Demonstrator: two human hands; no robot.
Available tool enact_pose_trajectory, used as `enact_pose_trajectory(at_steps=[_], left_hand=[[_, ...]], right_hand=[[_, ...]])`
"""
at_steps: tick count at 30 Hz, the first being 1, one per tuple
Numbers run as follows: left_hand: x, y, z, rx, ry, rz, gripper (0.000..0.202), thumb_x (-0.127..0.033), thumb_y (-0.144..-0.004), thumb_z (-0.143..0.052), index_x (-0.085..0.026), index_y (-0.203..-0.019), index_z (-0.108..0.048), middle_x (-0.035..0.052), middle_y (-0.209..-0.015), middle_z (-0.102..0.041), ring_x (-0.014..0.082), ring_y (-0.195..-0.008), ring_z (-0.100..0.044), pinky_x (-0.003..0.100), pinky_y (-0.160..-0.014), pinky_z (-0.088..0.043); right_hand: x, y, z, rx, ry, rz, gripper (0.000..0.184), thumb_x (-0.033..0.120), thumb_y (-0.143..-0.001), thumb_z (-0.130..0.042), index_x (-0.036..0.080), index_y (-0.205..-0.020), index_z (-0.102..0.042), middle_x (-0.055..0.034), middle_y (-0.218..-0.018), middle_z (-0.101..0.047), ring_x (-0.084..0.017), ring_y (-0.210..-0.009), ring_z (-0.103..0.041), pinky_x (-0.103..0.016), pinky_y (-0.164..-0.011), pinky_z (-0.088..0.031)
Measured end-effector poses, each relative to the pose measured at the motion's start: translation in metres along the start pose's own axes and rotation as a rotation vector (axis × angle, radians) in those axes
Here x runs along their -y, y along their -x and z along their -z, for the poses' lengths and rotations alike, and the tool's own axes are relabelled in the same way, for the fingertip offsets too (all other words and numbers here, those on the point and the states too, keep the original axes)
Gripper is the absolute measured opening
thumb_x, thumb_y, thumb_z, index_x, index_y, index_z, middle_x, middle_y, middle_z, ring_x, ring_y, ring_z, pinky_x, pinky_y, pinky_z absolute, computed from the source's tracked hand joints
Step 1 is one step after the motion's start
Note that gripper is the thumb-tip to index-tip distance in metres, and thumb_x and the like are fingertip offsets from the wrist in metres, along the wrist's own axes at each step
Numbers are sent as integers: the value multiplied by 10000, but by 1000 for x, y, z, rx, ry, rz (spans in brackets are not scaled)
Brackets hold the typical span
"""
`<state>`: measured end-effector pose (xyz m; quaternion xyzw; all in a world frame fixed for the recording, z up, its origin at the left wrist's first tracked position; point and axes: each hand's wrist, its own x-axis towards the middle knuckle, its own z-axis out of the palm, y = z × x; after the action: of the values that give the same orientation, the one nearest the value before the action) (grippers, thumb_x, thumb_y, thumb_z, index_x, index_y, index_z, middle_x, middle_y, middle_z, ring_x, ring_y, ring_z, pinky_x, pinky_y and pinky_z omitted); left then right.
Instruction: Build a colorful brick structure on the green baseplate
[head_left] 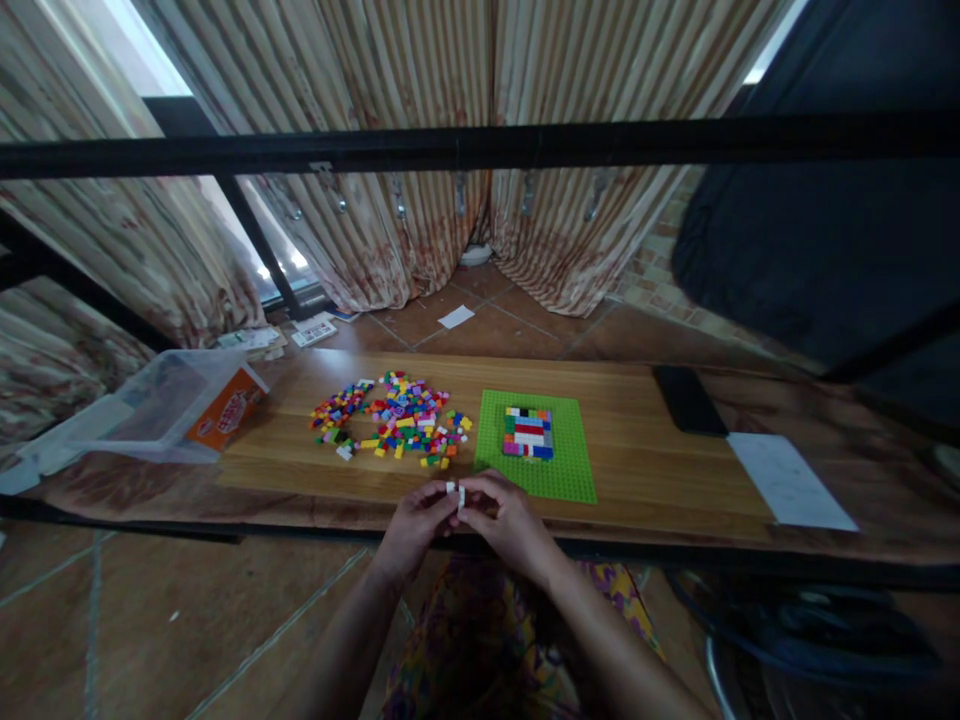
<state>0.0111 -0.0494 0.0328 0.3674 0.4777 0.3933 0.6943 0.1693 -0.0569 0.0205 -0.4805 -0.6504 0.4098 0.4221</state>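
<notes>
My left hand (pixel 416 522) pinches a small white toy brick (pixel 451 487) near the front edge of the board. Close beside it, my right hand (pixel 504 510) pinches another white brick (pixel 461 496) between thumb and fingers. Whether the two bricks touch is too small to tell. Just beyond my right hand lies a green studded baseplate (pixel 574 470). On it sits a low block of multicoloured bricks (pixel 529 433), with red, white and blue rows inside a mixed border. Left of the baseplate spreads a pile of loose coloured bricks (pixel 409 415).
A wooden board (pixel 645 480) carries the bricks. To its left stands a clear plastic box (pixel 161 400) with an orange label. A black phone (pixel 688 400) and a white sheet of paper (pixel 791 480) lie at the right. A dark metal bar (pixel 480 148) crosses behind the table.
</notes>
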Motion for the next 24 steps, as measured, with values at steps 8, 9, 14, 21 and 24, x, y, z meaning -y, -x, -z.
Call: enact_pose_trajectory(at_steps=[8,9,14,21,24], left_hand=[[5,-5,-15,32,-68,57,358,-429,-676,-767,-132,-863,-696,33,-694,-642,91,-571,-534,201,-524,-401],[6,-6,-15,22,-66,58,374,-431,-673,-764,-132,-886,-689,43,-735,-661,94,-578,-544,205,-527,-407],[7,-8,-14,-48,-51,68,436,-434,-689,-722,-132,-992,-639,58,-829,-687,105,-589,-565,222,-530,-421],[7,-7,-12,-150,-42,57,410,-436,-725,-655,-161,-1011,-552,33,-803,-683,115,-590,-581,233,-549,-433],[7,-9,-6,-174,-140,19,353,-442,-731,-642,-167,-934,-556,28,-787,-679,126,-603,-590,245,-567,-449]], right_hand=[[7,16,25,-28,28,-53,170,275,-854,-624,243,-1006,-692,-5,-878,-651,-147,-795,-604,-277,-753,-488],[3,16,31,-64,17,-63,187,292,-850,-628,240,-1019,-688,-7,-884,-651,-148,-795,-604,-277,-749,-489],[-24,9,70,-357,-73,-116,282,362,-799,-673,214,-1039,-679,-24,-888,-681,-162,-810,-626,-307,-779,-505],[-33,11,81,-398,-102,-143,340,376,-781,-669,198,-1070,-669,-50,-911,-709,-179,-829,-649,-332,-787,-521],[-26,11,58,-305,-37,-150,305,323,-802,-627,210,-1083,-668,-32,-899,-689,-165,-813,-635,-311,-770,-512]])
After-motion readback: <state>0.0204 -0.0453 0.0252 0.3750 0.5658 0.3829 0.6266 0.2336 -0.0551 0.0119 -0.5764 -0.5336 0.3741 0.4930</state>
